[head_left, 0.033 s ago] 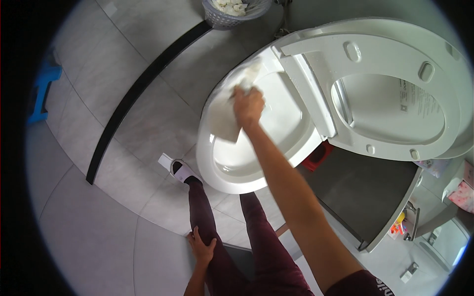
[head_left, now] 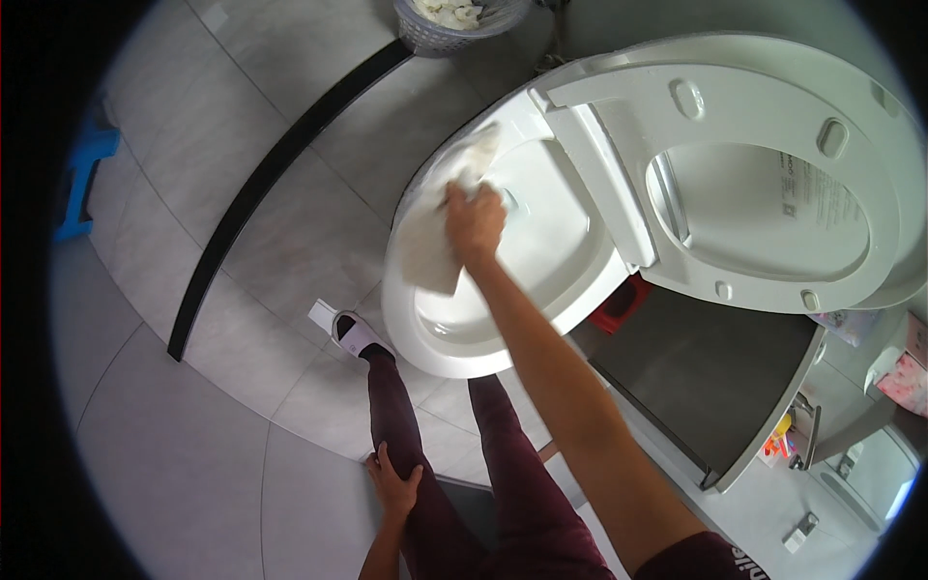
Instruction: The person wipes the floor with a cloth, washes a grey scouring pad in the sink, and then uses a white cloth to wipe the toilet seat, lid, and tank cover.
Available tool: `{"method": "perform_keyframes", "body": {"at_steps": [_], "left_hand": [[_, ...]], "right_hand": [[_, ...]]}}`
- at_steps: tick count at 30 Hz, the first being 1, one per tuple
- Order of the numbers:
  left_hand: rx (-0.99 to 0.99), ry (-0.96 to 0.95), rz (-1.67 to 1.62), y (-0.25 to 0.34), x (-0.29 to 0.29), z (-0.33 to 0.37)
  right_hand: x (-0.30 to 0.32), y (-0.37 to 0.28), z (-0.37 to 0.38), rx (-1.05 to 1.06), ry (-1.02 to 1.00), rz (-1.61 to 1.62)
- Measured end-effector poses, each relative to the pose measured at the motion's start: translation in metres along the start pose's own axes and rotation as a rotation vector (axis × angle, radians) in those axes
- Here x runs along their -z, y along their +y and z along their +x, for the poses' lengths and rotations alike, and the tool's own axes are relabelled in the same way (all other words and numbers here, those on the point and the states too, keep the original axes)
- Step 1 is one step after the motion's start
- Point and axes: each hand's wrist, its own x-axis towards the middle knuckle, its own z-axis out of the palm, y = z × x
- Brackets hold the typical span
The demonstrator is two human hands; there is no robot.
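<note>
My right hand (head_left: 475, 224) is closed round a white wiping sheet (head_left: 432, 249), pressing it on the left rim of a white toilet bowl (head_left: 449, 362). Part of the sheet spreads below the hand over the rim, and another part trails above it; I cannot tell whether it is cloth or paper. The toilet seat (head_left: 739, 92) and the lid behind it are raised, leaning to the right. Down at the lower left, my left hand (head_left: 394, 483) rests on my left leg just below the knee, thumb and fingers apart, holding nothing.
A grey basket (head_left: 440, 37) with crumpled white paper stands at the top. A raised black strip (head_left: 261, 179) curves across the tiled floor. At far left is a blue stool-like object (head_left: 85, 184). A dark-topped cabinet (head_left: 701, 377) and a red object (head_left: 619, 304) lie right of the bowl.
My right hand and the sheet have slid slightly left and toward me along the bowl's rim. My left hand stays on my leg.
</note>
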Motion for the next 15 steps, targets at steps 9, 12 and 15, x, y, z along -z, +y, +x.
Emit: {"method": "perform_keyframes", "body": {"at_steps": [9,12,15], "left_hand": [[-0.074,0.041,0.003,0.004,-0.004,-0.001],[-0.197,0.192,0.022,0.018,0.003,-0.002],[-0.082,0.378,-0.400,0.026,0.013,0.019]], "right_hand": [[-0.035,0.032,-0.114,0.012,-0.228,0.106],[-0.033,0.056,-0.153,0.075,-0.555,-0.071],[-0.026,0.102,-0.185,0.042,-0.834,0.190]]}}
